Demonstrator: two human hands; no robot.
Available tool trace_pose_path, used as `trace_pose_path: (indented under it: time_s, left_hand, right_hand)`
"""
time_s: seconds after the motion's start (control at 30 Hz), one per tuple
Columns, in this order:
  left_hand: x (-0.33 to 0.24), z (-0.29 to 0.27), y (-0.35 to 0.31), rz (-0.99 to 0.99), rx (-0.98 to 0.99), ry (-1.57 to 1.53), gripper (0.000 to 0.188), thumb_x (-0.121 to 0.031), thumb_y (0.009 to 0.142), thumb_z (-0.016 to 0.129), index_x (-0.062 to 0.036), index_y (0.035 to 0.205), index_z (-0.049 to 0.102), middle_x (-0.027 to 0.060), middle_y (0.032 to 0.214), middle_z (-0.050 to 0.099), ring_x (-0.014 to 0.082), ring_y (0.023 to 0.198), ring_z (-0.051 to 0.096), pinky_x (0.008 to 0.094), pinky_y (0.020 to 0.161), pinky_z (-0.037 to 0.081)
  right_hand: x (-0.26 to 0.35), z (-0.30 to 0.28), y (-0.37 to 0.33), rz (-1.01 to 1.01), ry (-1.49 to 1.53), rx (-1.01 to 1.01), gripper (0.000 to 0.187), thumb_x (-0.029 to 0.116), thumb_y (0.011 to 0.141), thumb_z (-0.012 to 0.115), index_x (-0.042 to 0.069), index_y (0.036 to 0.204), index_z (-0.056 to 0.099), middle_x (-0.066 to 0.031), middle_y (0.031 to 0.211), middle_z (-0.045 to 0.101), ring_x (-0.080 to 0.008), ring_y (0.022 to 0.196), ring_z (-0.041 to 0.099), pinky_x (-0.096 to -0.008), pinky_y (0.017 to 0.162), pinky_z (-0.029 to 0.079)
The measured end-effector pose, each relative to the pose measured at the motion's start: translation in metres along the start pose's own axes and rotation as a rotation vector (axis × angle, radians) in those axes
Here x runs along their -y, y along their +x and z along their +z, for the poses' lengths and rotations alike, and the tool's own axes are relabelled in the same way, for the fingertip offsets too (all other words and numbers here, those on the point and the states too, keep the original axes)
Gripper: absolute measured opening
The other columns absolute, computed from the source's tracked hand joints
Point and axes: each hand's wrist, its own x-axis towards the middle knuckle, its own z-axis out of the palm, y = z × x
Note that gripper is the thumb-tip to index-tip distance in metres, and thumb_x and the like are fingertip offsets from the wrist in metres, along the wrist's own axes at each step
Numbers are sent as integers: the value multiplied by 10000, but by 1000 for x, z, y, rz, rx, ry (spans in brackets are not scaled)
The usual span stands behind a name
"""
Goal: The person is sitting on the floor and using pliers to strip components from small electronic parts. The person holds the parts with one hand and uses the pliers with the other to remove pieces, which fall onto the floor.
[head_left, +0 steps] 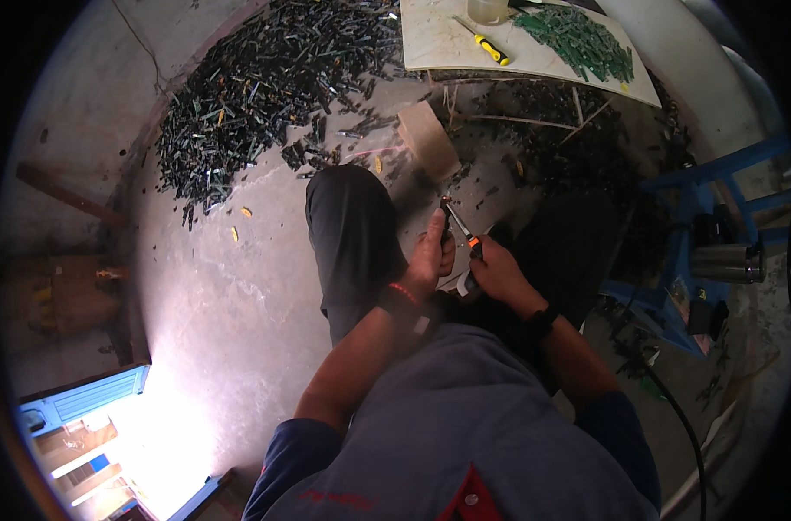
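The held tool's shaft [461, 224] looks metal, the trousers [350, 227] matt cloth.

The person wears a grey-blue cloth shirt [430, 399] with short navy sleeves [619, 438], a red triangular fabric inset [470, 483] bearing a pale round button [472, 500], and small red markings [339, 498] too blurred to make out. A red beaded bracelet [404, 293] and a dark band circle the wrist of the bare left hand [430, 256], and a black band [541, 323] rings that of the bare right hand [499, 273]. Dark, plain cloth trousers [350, 230] cover the legs.
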Motion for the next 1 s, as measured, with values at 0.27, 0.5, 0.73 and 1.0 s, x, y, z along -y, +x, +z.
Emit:
trace_pose_path:
  time_s: [0.27,0.5,0.73,1.0]
  left_hand:
    - [-2,-2,0,36,-4,46,577,-614,907,384,-145,577,325,-43,502,239,82,403,208,250,399,150]
    - [4,-8,5,6,51,-28,546,-602,908,400,-152,613,308,-45,528,242,73,413,201,240,391,144]
    - [2,-5,3,5,47,-37,556,-604,908,398,-158,594,285,-42,526,236,74,415,196,241,387,138]
    - [3,-8,11,-111,-48,-152,575,-633,888,409,-146,593,326,-41,514,255,86,406,194,246,383,135]
  right_hand:
    - [14,-9,1,181,578,287,63,90,793,507,41,827,525,18,711,516,-62,638,466,-232,561,379]
    - [1,-4,5,86,342,198,157,101,777,500,-6,890,523,-55,695,533,-137,642,516,-298,573,417]
    - [-8,1,4,28,249,106,237,121,787,506,-19,972,554,-98,774,609,-167,724,575,-297,659,454]
    - [28,-34,-6,362,915,401,267,100,797,512,-26,1025,574,-89,848,631,-183,764,633,-279,639,508]
